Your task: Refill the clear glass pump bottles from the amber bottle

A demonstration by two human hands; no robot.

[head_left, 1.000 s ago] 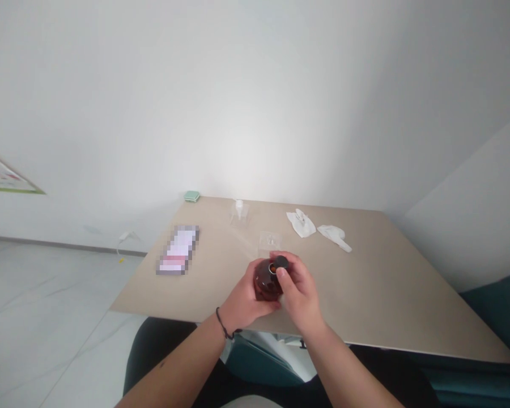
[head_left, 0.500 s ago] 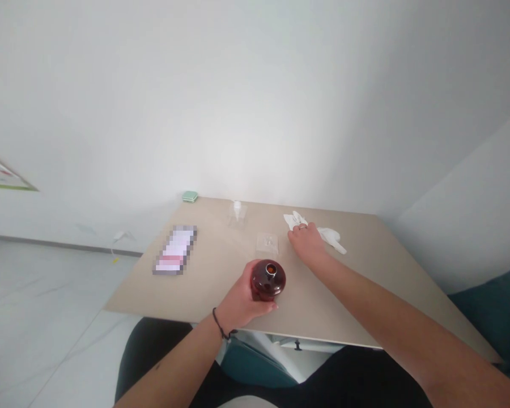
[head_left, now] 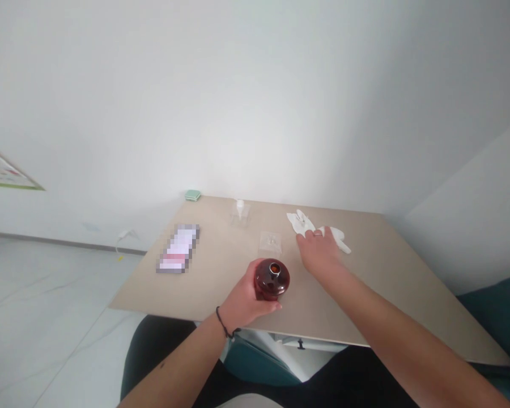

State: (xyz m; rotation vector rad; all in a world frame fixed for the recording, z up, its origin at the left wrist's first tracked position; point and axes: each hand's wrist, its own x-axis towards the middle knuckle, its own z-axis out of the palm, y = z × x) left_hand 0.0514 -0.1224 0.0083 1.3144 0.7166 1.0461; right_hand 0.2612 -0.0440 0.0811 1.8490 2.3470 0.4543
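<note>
White wall (head_left: 255,102) behind; beige tabletop (head_left: 221,260) runs back to it. Right hand (head_left: 318,249) is stretched toward the back edge, right of middle, fingers curled palm-down — underside hidden, can't tell if it grips anything. Left hand (head_left: 245,297), just in from the near edge, is wrapped around the side of the dark red bottle (head_left: 271,280), thumb on the near side, probably to steady it while the other arm is extended. Phone (head_left: 179,248) lies by the left edge, likely set there to be out of the hands' way yet readable. Bottle's neck is uncapped and faces up, presumably held so to avoid spills; contact with the tabletop unclear. Crumpled white tissue (head_left: 298,222) near the back edge, second tissue (head_left: 340,239) right of it, partly behind the fingers; touching or not, can't say. Clear holder (head_left: 244,220) by the back edge carries a white-topped piece (head_left: 240,205) — maybe to keep it upright. Flat clear tray (head_left: 270,242) sits beyond the bottle; green block (head_left: 192,195), back-left corner.
</note>
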